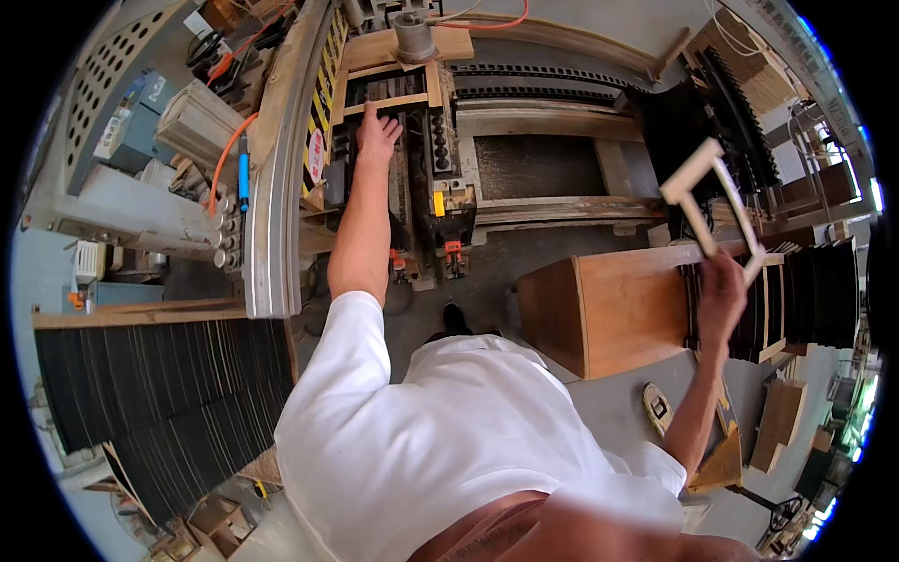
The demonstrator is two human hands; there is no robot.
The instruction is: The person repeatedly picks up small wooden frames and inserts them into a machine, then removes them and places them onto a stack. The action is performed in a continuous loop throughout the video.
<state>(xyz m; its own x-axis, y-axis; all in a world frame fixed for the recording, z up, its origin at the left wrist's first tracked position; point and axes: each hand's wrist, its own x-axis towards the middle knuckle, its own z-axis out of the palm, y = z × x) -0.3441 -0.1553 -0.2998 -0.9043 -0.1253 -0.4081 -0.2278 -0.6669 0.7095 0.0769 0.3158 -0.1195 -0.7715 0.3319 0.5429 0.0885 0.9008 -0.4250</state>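
My right hand [722,292] is closed around one end of a small rectangular wooden frame [691,176], raised at the right. My left hand [377,137] reaches forward to the machine with its fingers apart. Its fingertips are at the near bar of another wooden frame [408,100], and whether they press on it I cannot tell. That second frame lies in the machine's bed, below a grey metal cylinder [414,39] on a wooden board. A row of dark round parts [440,140] runs along the bed to the right of my left hand.
A brown wooden cabinet [599,314] stands at the right, beside stacked dark frames [822,292]. Stacks of dark panels [169,393] fill the lower left. A metal rail [274,187] borders the machine's left side. A pallet jack [721,459] is on the floor at lower right.
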